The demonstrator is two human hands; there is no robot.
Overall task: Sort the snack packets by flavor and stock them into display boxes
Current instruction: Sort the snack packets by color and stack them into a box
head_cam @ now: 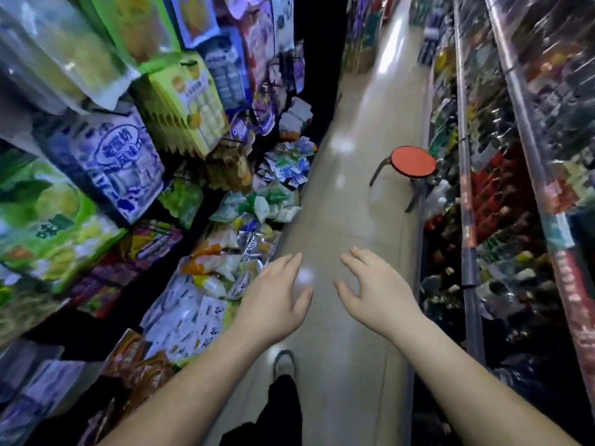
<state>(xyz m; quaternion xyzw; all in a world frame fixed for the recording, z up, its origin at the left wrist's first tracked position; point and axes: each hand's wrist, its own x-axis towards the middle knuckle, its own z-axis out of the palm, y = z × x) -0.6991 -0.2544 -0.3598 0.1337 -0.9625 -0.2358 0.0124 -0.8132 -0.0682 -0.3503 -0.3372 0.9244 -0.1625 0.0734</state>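
I stand in a narrow shop aisle. My left hand [277,291] and my right hand [373,284] are stretched out over the floor, fingers relaxed, holding nothing. Along the left side low display bins hold heaps of snack packets: white packets with dark print [186,317] nearest my left hand, yellow and orange packets [222,262] beyond them, green and white packets [260,204] further on, and blue and white packets [286,165] at the far end. My left hand hovers just right of the white packets without touching them.
Large green and blue bags [122,156] hang on the left shelving above the bins. Shelves behind clear plastic strips [515,188] line the right side. A red-topped round stool [413,162] stands in the aisle ahead on the right. My shoe [284,363] is on the tiled floor [347,220].
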